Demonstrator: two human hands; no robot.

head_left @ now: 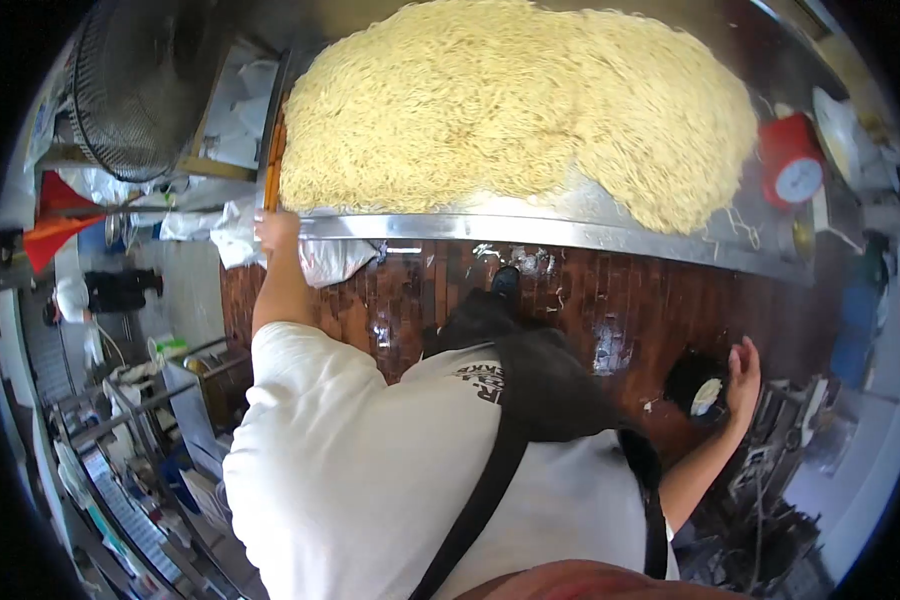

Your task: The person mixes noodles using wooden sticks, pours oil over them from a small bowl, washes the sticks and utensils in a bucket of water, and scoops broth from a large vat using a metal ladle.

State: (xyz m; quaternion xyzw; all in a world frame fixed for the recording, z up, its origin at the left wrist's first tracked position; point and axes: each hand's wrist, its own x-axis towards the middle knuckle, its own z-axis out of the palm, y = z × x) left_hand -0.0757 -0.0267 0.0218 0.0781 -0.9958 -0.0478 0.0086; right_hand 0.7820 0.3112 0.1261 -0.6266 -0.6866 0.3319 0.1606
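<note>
A broad pile of pale yellow noodles (510, 105) is spread over a steel table (530, 230). At the table's left edge my left hand (277, 230) is closed around the near end of long orange-brown wooden sticks (276, 165), which lie along the left side of the noodles. My right hand (743, 375) hangs in the air to the right, away from the table. Its fingers are apart and nothing is in it. Below and beside it, a dark round container (688, 378) stands on the floor with something pale in it.
A red dial scale (792, 160) stands on the table's right end. A large caged fan (130, 90) is at upper left. Plastic bags (335, 262) hang under the table's left edge. Another person (100, 295) is far left. The brown tiled floor (610, 320) looks wet.
</note>
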